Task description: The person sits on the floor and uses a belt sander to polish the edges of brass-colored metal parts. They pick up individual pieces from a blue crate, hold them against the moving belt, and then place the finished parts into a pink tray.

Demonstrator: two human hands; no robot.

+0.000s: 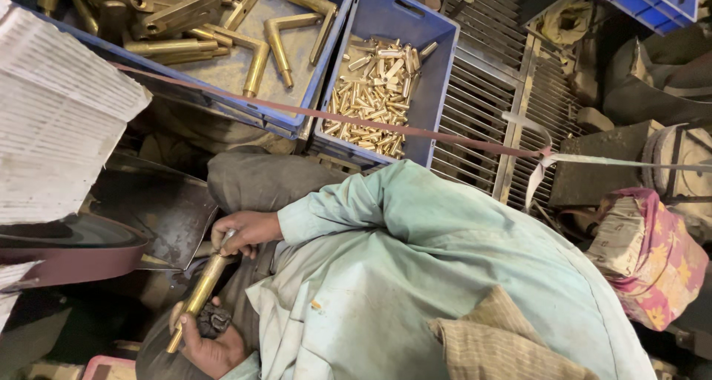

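Noted one brass tube (201, 286) held slantwise over the lap, just in front of the pale green shirt (415, 276), upper end toward the chest, lower end out past the palm.

Found the right hand (248, 232) at the tube's upper end, fingers closed tight round it. Found the left hand (208, 347) under the lower end, palm up, fingers curled about the tube together with a dark wad (213, 321) – cannot tell whether cloth or abrasive.

Recorded beside the hands, to the left of the picture, a dark reddish belt (74, 258) running over a dished black plate (159, 209); tube clear of both, not touching.

Logged beyond the knees two blue crates side by side: the wide crate (297, 117) holding bent brass pipes (185, 17) laid loose, the narrower crate (437, 68) holding a heap of short brass pieces (374, 91). Seen crossing above both – a thin red strap (371, 120), knotted to a pale strip at the right.

Also noted: white ribbed block (52, 120) at far left, metal grating (475, 113) on the floor, flowered cloth bundle (653, 254) at right.
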